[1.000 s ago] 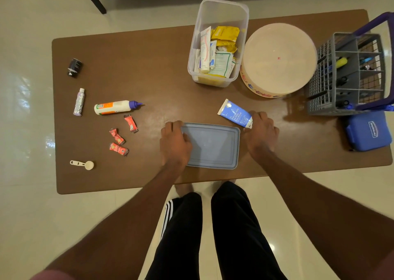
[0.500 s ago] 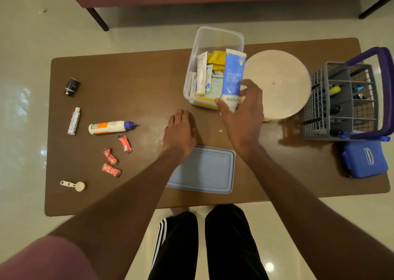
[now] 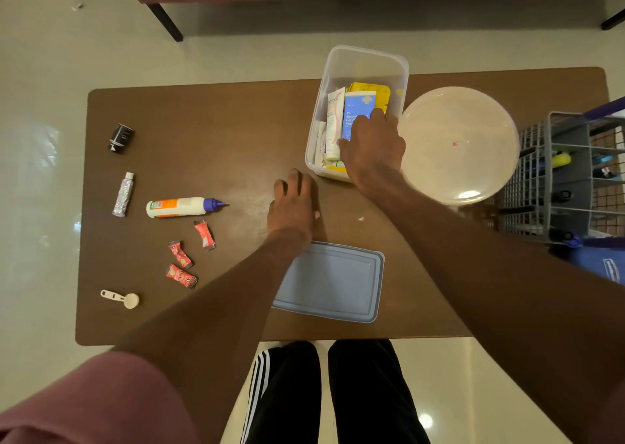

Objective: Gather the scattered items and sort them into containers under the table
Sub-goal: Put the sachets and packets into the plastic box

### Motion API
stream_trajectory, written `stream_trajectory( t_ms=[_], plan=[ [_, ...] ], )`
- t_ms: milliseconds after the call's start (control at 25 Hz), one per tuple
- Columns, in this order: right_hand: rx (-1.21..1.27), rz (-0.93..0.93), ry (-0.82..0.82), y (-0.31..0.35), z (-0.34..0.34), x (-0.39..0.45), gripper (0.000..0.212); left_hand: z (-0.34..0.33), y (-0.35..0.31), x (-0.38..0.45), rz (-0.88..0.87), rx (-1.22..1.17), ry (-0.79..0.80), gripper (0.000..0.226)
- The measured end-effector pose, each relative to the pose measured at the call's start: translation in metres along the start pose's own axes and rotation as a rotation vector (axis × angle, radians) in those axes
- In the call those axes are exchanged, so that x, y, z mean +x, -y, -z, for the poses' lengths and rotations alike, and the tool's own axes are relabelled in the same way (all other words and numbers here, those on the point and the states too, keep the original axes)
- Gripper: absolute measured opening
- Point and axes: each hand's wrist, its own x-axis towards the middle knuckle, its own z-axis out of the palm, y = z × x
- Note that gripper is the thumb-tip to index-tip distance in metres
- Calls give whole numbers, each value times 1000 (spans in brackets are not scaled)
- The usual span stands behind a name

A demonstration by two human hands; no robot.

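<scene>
Right hand (image 3: 372, 149): fingers curled round a blue-and-white tube (image 3: 357, 114), held inside the clear rectangular plastic tub (image 3: 363, 60) at the brown bench's (image 3: 209, 132) far side. Left hand (image 3: 293, 203): flat, fingers relaxed, resting on bench beyond the grey-blue rectangular lid (image 3: 333, 283). White glue bottle with purple cap (image 3: 182, 206) and three red sachets (image 3: 182, 257) lie left.

The right hand (image 3: 372, 149) covers the lower half of the blue tube (image 3: 357, 112) inside the clear container (image 3: 365, 61), so its label reads only in part and the grip itself is hidden. On the right, the picture's edge cuts off the grey caddy (image 3: 571, 176) and the blue pouch (image 3: 605, 264), and the pens in the caddy are too small to tell apart. The print on the red sachets (image 3: 181, 274) is too fine to read.
</scene>
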Motion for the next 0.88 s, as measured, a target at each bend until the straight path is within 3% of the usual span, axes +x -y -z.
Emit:
stream_trajectory(
  t_ms=[80, 200, 320, 440, 640, 880],
  plan=[
    [58, -20, -80, -3, 1, -11, 31, -1, 0, -3, -11, -6, -11, 71],
    [328, -113, -347, -17, -7, -53, 18, -1, 5, -13, -46, -123, -41, 60],
    [586, -364, -506, -36, -31, -107, 13, -6, 18, -47, 114, -186, -224, 33],
    [591, -565, -362, -56, -71, -154, 21, -22, 35, -95, 292, -137, -322, 24],
    [466, -660, 52, -61, -119, -191, 40, -48, 38, -130, 344, -230, -158, 35],
    [750, -687, 96, -69, -117, -189, 29, -45, 42, -121, 440, -456, -184, 37]
  ],
)
